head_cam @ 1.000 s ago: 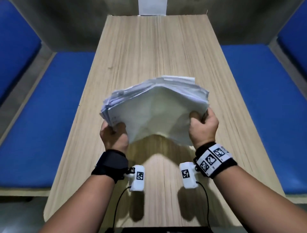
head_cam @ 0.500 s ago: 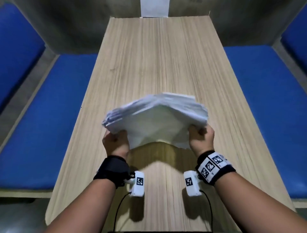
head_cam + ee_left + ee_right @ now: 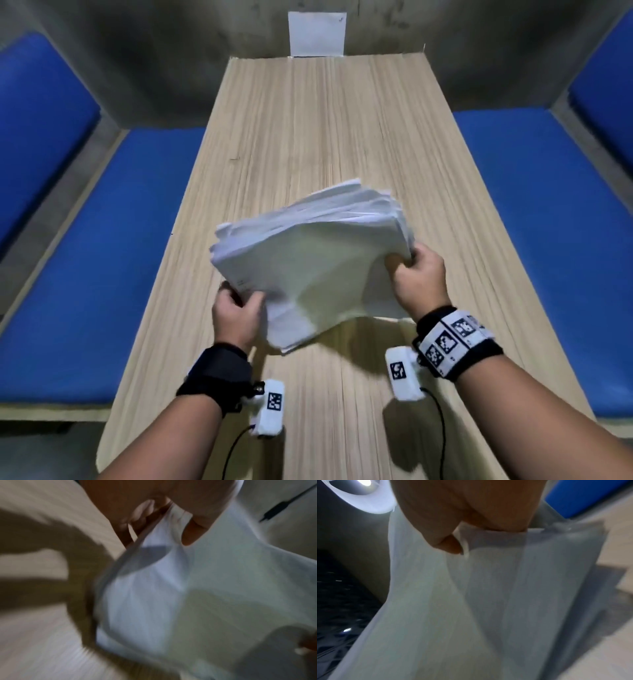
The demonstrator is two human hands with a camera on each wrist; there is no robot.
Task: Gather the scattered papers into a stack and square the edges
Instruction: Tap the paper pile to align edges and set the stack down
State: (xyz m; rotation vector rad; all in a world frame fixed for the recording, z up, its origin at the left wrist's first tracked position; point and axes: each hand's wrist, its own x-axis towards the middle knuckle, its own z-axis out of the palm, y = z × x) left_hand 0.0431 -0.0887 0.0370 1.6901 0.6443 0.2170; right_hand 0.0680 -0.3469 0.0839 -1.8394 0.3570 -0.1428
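White paper, a thick stack of papers, up in the air over the near part of the wooden table, tilted, right side higher; far edges fanned out and not lined up, near middle sagging down; left hand curled round the near left corner, thumb on top; right hand curled round the near right corner, thumb pinching the sheets in the right wrist view; left thumb pressed on the paper in the blurry left wrist view. Gathering likely all done, no loose sheets anywhere on the table; squaring step in hand now. Next move probably this: stand the stack on one edge, loosen the grip a little, tap it down on the wood so the sheets slide level; then turn and tap the other edge. Pale wood grain table, long and narrow; blue benches on both sides; grey wall at the far end; small white sheet stuck on it.
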